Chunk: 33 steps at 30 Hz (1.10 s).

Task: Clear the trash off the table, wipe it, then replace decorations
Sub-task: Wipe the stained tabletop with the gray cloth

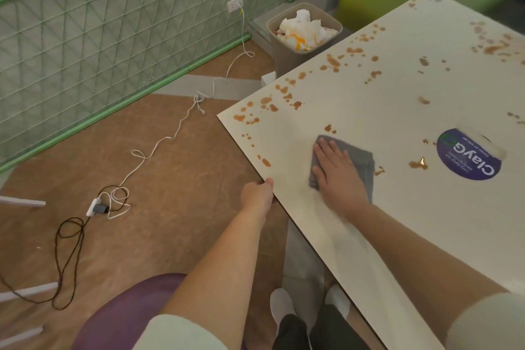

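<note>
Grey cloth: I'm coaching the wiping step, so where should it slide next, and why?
Probably forward and left along the table edge. The right hand presses the grey cloth flat, the left hand grips the edge, and brown spills lie just beyond the cloth.

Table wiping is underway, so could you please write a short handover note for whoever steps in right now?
Left hand: grips the near edge of the table, steadying it.
Right hand: pressed flat on the grey cloth, near the table's left edge.
Done: trash looks cleared; crumpled tissues fill the bin on the floor beyond the table.
Left: brown spill spots cover most of the top, also around the purple round sticker. Wipe them all, then replace decorations; none are in view.
</note>
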### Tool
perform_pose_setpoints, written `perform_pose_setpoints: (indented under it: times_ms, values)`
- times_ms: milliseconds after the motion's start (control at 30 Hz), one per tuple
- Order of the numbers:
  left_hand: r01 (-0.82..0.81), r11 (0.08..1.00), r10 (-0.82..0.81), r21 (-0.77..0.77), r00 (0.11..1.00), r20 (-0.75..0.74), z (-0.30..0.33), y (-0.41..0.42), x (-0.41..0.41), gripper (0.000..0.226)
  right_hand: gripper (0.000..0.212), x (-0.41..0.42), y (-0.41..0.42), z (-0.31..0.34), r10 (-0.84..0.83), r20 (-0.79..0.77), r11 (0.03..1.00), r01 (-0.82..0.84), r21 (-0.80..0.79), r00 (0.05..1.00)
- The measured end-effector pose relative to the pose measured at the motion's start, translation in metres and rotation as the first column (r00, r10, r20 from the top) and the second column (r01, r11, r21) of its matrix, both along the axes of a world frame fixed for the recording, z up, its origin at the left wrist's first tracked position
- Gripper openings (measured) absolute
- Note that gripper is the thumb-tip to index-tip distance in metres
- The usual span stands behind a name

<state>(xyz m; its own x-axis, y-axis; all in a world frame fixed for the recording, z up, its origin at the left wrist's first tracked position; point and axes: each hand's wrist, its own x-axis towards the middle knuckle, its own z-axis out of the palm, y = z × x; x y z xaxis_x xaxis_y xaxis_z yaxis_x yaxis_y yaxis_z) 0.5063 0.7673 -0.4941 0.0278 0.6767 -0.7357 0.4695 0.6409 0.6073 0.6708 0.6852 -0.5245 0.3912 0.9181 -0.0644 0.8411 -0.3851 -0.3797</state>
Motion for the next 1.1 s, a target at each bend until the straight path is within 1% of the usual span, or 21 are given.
perform_pose_setpoints:
  times_ms: [33,67,100,167,200,233,300,333,400,433,467,567,633,700,800,867,900,933,1000,1067,1100]
  values:
    - [0.012,1.000,-0.012,0.019,1.000,-0.019,-0.002,-0.001,0.001,0.029,0.053,-0.017,-0.002,0.000,0.013,0.008,1.000,-0.013,0.007,1.000]
    - [0.027,0.999,-0.026,0.034,0.999,-0.033,-0.007,0.000,0.003,0.031,0.055,-0.035,-0.010,0.001,0.083,0.012,0.996,-0.083,0.024,0.996]
    - [0.048,0.998,-0.045,0.045,0.998,-0.050,-0.006,0.000,0.005,0.032,0.056,-0.050,-0.022,0.001,0.197,0.015,0.979,-0.198,0.041,0.980]
    - [0.111,0.991,-0.102,0.076,0.988,-0.112,0.003,-0.002,0.009,0.033,0.054,-0.050,-0.044,0.000,0.388,0.009,0.921,-0.388,0.044,0.922]
    - [0.177,0.980,-0.158,0.094,0.971,-0.179,0.008,-0.004,0.010,0.033,0.054,-0.037,-0.047,-0.001,0.416,0.003,0.908,-0.416,0.048,0.909]
    - [0.270,0.958,-0.236,0.101,0.935,-0.264,0.010,-0.005,0.012,0.033,0.055,-0.021,-0.046,-0.002,0.392,0.003,0.919,-0.391,0.049,0.920]
    - [0.440,0.894,-0.365,0.086,0.825,-0.431,0.011,-0.010,0.015,0.033,0.057,0.013,-0.041,-0.003,0.242,0.002,0.970,-0.241,0.041,0.970]
    - [0.491,0.867,-0.394,0.082,0.778,-0.490,0.013,-0.013,0.017,0.036,0.056,0.022,-0.039,-0.002,0.153,-0.003,0.988,-0.153,0.014,0.988]
    - [0.522,0.848,-0.399,0.096,0.746,-0.534,0.011,-0.014,0.018,0.043,0.051,0.016,-0.030,-0.001,0.023,-0.001,1.000,-0.023,-0.001,1.000]
    - [0.505,0.859,-0.393,0.088,0.758,-0.520,0.009,-0.014,0.018,0.043,0.051,0.004,-0.028,0.000,0.001,-0.007,1.000,-0.001,-0.002,1.000]
    - [0.471,0.879,-0.382,0.073,0.786,-0.486,0.008,-0.014,0.019,0.041,0.051,-0.012,-0.030,0.000,0.043,-0.012,0.999,-0.043,0.014,0.999]
    - [0.299,0.948,-0.248,0.104,0.905,-0.347,0.005,-0.013,0.017,0.033,0.052,-0.043,-0.049,-0.003,0.333,0.006,0.942,-0.333,0.042,0.943]
    - [0.180,0.980,-0.152,0.082,0.951,-0.269,0.002,-0.010,0.018,0.036,0.052,-0.025,-0.046,0.001,0.426,-0.006,0.904,-0.426,0.021,0.905]
    - [0.102,0.993,-0.088,0.056,0.974,-0.211,-0.003,-0.008,0.019,0.038,0.056,0.005,-0.029,0.002,0.392,0.008,0.920,-0.392,0.005,0.920]
    - [0.070,0.996,-0.061,0.051,0.985,-0.164,-0.007,-0.006,0.018,0.036,0.054,0.039,0.007,0.003,0.177,0.018,0.983,-0.176,-0.050,0.984]
    - [0.050,0.998,-0.043,0.048,0.989,-0.138,-0.008,-0.004,0.018,0.032,0.052,0.028,0.022,0.004,0.047,0.033,0.998,-0.046,-0.038,0.998]
    - [0.027,0.999,-0.022,0.041,0.992,-0.121,-0.009,-0.002,0.017,0.032,0.052,0.013,0.026,0.005,0.035,0.025,0.999,-0.034,-0.032,0.999]
    - [0.003,0.999,0.000,0.032,0.995,-0.098,-0.012,0.000,0.017,0.032,0.053,-0.004,0.024,0.006,0.076,0.010,0.997,-0.076,-0.015,0.997]
    - [-0.023,1.000,0.023,0.002,0.998,-0.052,-0.014,0.003,0.017,0.033,0.057,-0.032,0.013,0.005,0.258,-0.006,0.966,-0.258,0.008,0.966]
    - [-0.017,0.999,0.016,-0.037,1.000,-0.025,-0.014,0.005,0.015,0.033,0.060,-0.029,0.008,0.004,0.403,-0.007,0.915,-0.403,0.012,0.915]
    - [0.001,0.999,-0.002,-0.048,1.000,-0.018,-0.012,0.007,0.013,0.033,0.061,-0.017,0.013,0.004,0.423,0.004,0.906,-0.423,0.019,0.906]
